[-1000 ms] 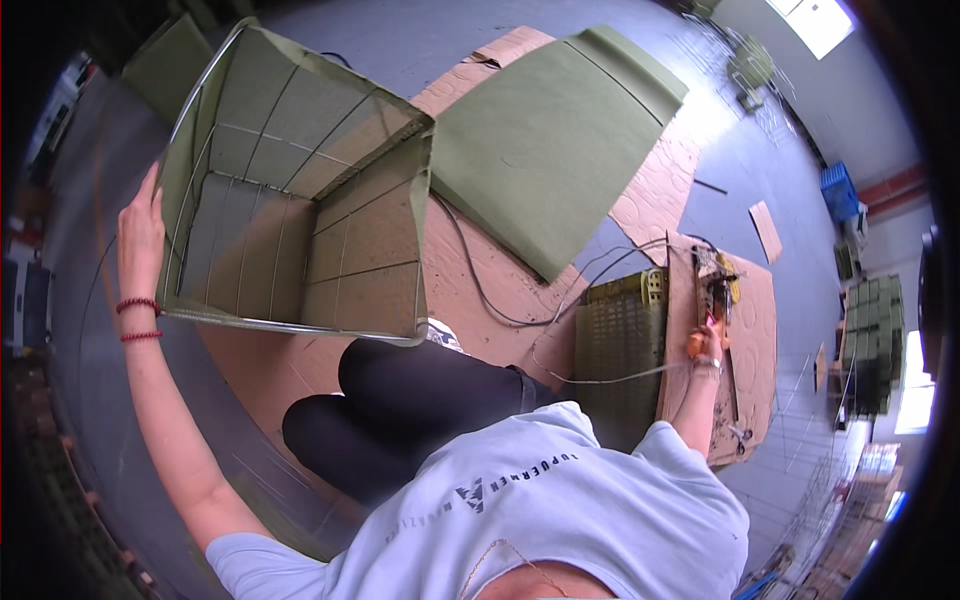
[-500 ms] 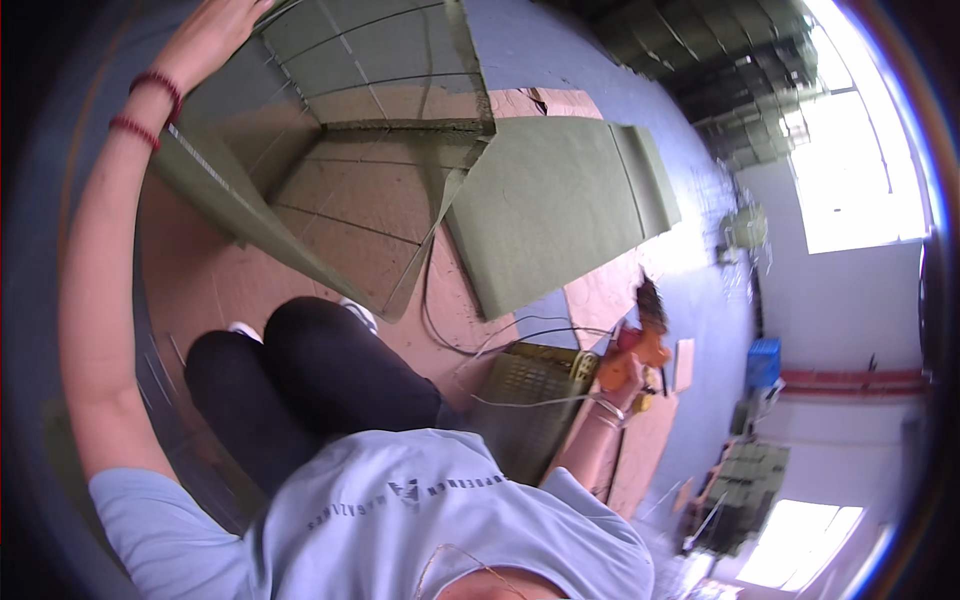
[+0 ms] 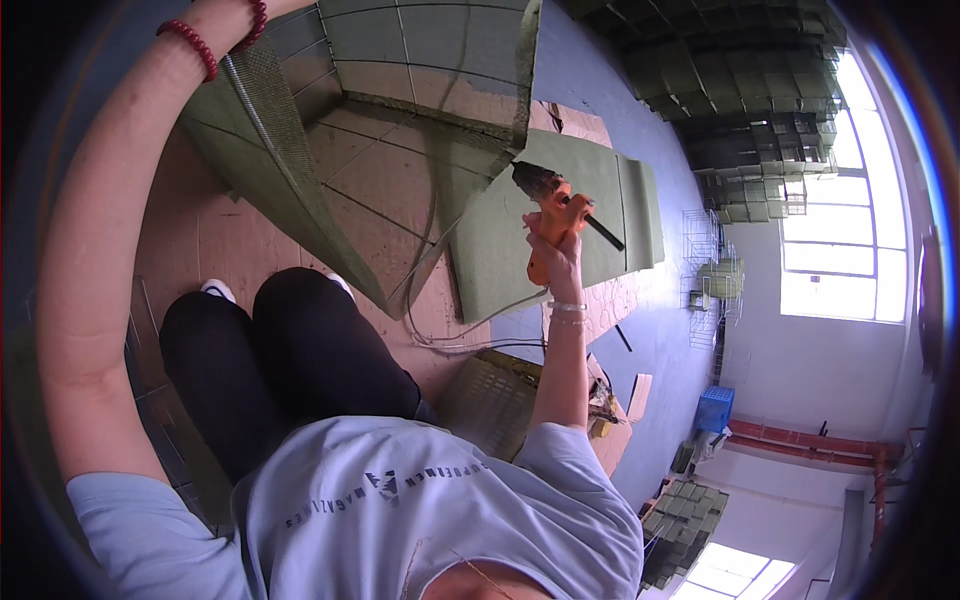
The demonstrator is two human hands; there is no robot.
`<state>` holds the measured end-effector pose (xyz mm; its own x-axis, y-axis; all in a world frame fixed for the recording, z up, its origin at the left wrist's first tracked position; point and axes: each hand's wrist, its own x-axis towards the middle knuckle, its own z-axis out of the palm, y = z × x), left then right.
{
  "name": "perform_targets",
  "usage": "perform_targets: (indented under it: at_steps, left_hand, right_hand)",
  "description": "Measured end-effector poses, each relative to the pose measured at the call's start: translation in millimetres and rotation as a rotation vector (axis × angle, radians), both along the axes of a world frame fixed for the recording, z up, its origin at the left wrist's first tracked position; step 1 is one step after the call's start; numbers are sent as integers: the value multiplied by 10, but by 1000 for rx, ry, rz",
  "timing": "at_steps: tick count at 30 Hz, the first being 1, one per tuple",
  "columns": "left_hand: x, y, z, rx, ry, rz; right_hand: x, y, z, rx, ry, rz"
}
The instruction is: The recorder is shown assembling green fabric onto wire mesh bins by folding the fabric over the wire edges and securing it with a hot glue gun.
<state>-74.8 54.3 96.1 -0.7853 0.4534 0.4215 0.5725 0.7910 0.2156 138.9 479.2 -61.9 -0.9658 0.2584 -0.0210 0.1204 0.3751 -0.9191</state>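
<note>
My right hand [image 3: 562, 262] is closed around an orange glue gun [image 3: 556, 200], raised near the box's right edge. Its dark, crusted nozzle end points toward the upper left, and a black stick juts out behind. At the upper left, my left hand [image 3: 284, 6] reaches to the frame's top edge, by the box's far rim; its fingers are cut off from view. Between my arms stands an open box of green fabric over a wire frame [image 3: 440, 85], showing thin grid wires inside. A green fabric panel [image 3: 490, 260] spreads out on its right.
A yellowish plastic crate [image 3: 485, 400] stands beside my right leg, with a cable [image 3: 440, 345] running past it. Cardboard [image 3: 235, 235] covers the floor under the box. Stacked green boxes [image 3: 720, 70] line the far right, near a blue crate [image 3: 714, 408].
My right hand has brought the glue gun up and left, from beside the crate to the green box's edge. My left hand has shifted slightly right and up, further out of frame.
</note>
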Motion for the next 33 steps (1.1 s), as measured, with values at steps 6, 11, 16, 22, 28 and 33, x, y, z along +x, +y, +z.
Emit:
perform_targets:
  at_steps: [6,11,16,22,28,33]
  left_hand:
    - [38,-86,-2,-38,132,-35]
    - [71,-106,10,-8,163,-46]
    - [125,-11,89,46,-12,-53]
    - [91,-67,13,51,109,-55]
    - [94,-43,72,55,9,-39]
    - [101,-128,-9,66,85,-34]
  right_hand:
    - [-253,-5,-14,36,-23,83]
    - [-356,70,-38,23,-41,99]
    - [-385,109,-48,-17,-3,60]
    - [-459,107,-31,-52,-12,41]
    - [-461,121,-68,26,-57,26]
    - [-509,83,-24,72,-78,7]
